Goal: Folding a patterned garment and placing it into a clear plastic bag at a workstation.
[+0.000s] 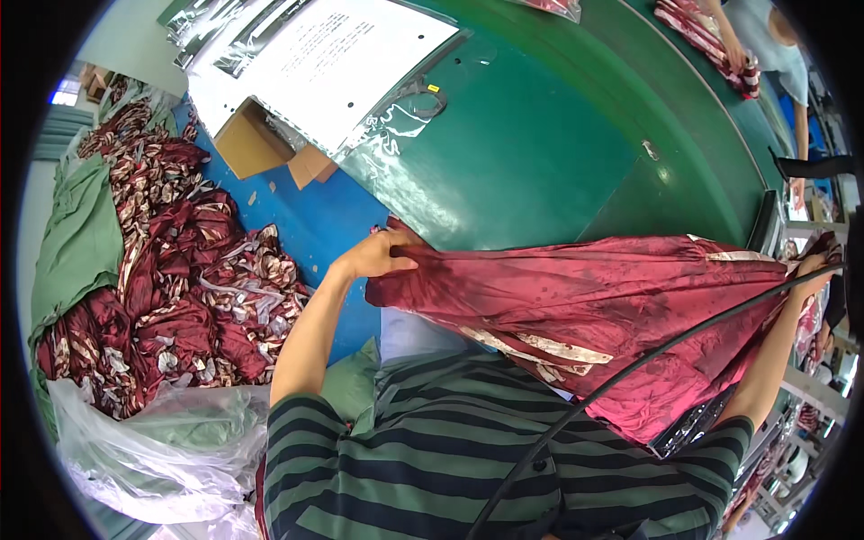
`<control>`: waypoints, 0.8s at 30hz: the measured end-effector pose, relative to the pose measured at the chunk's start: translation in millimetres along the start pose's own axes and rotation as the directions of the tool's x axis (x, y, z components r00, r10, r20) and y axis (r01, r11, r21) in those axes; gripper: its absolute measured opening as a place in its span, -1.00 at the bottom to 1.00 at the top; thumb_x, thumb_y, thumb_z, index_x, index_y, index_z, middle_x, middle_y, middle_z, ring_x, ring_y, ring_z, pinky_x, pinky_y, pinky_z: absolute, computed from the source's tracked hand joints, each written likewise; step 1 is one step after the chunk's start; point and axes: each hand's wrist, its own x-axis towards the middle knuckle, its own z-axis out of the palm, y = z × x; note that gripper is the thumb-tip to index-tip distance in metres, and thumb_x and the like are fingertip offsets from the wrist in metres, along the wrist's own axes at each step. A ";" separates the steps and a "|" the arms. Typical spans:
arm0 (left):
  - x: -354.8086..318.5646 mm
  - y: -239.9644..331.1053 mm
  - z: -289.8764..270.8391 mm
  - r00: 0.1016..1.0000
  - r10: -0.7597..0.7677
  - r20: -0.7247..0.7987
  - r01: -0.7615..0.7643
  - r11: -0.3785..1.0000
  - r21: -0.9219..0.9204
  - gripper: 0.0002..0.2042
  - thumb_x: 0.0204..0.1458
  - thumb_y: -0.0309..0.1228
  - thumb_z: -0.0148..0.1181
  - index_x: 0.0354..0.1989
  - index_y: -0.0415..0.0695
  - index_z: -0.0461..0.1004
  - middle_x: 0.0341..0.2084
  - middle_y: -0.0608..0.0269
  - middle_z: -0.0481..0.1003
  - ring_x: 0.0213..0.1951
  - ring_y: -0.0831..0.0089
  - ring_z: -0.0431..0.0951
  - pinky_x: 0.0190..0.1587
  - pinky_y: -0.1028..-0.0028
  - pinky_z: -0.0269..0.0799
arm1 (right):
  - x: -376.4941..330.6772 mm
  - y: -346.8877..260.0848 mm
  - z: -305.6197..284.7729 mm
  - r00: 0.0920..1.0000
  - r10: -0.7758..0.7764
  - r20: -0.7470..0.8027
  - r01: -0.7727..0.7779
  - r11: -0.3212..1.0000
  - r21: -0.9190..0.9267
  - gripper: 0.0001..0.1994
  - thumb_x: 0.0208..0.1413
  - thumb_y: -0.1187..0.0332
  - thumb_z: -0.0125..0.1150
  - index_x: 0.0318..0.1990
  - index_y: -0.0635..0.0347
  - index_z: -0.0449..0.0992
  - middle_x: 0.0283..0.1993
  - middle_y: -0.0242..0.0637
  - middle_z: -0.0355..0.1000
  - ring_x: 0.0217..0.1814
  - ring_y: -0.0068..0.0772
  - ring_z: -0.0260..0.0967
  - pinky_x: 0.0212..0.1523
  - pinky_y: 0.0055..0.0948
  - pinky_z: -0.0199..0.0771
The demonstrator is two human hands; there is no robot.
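Observation:
A dark red garment point(558, 297) with cream patterned strips is stretched sideways in front of me, over the near edge of the green table point(531, 144). Its left end is pinched by my left hand point(382, 254), fingers closed on the cloth. Far to the right, my right hand point(813, 274) grips the other end, its fingers partly hidden. The cloth hangs in folds between both hands and sags toward my lap on the right. A black cable point(648, 358) passes across the view in front of the cloth.
Left on the blue floor point(337, 229) lies a big heap of red and cream garments point(180, 288), beside green cloth point(81, 234) and clear plastic point(171, 450). A printed sheet point(333, 54), scissors point(432, 99) and an open carton point(247, 144) are ahead. Another person point(765, 45) handles cloth at upper right.

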 end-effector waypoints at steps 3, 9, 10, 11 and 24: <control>21.6 -52.7 -6.7 0.968 -0.063 0.242 0.087 0.992 -0.094 -0.77 -0.03 -0.48 0.39 -0.21 -0.25 0.55 -0.41 0.26 0.56 -0.38 0.36 0.46 -0.26 0.42 0.44 | 17.7 39.4 -65.9 0.999 -0.035 -0.035 0.033 0.998 -0.052 -0.71 0.33 0.30 -0.02 0.07 0.30 0.42 0.04 0.02 0.48 0.07 0.01 0.43 0.10 -0.23 0.39; -47.7 -17.2 -97.6 0.784 -0.369 -0.499 0.085 0.860 -0.503 -0.73 -0.03 -0.82 0.00 -0.18 -0.29 0.45 -0.19 0.12 0.64 -0.34 0.37 0.58 -0.44 0.58 0.57 | -18.2 112.3 -112.9 0.993 -0.024 -0.114 0.020 0.999 -0.039 -0.72 0.32 0.32 -0.02 0.05 0.30 0.42 0.02 0.02 0.49 0.05 0.01 0.43 0.09 -0.22 0.39; -58.5 27.7 -120.5 0.683 -0.382 -0.623 0.071 0.883 -0.464 -0.75 -0.02 -0.78 0.02 -0.21 -0.28 0.54 -0.22 0.12 0.63 -0.36 0.40 0.56 -0.47 0.59 0.49 | -38.3 122.9 -99.2 0.990 0.005 -0.138 -0.010 0.999 -0.039 -0.72 0.32 0.32 -0.02 0.05 0.30 0.42 0.02 0.02 0.49 0.05 0.01 0.43 0.09 -0.22 0.39; -72.0 38.1 -149.6 0.602 -0.176 -0.779 0.259 0.966 -0.018 -0.85 0.03 -0.67 0.12 -0.32 -0.24 0.61 -0.25 0.17 0.63 -0.41 0.46 0.52 -0.51 0.64 0.37 | -23.7 130.6 -104.2 0.987 0.001 -0.160 -0.012 0.998 -0.065 -0.73 0.32 0.33 -0.02 0.04 0.30 0.42 0.02 0.02 0.49 0.05 0.01 0.43 0.09 -0.22 0.39; 180.6 11.5 -439.7 -0.022 0.574 -0.819 -0.006 0.819 0.574 -0.80 0.14 -0.54 -0.07 -0.28 -0.26 0.54 -0.05 0.23 0.64 -0.35 0.44 0.48 -0.23 0.58 0.38 | 43.5 -109.7 -39.6 0.891 -0.051 -0.450 -0.181 0.870 -0.458 -0.76 0.30 0.36 -0.01 0.01 0.31 0.43 -0.01 0.03 0.49 0.02 0.01 0.43 0.07 -0.21 0.39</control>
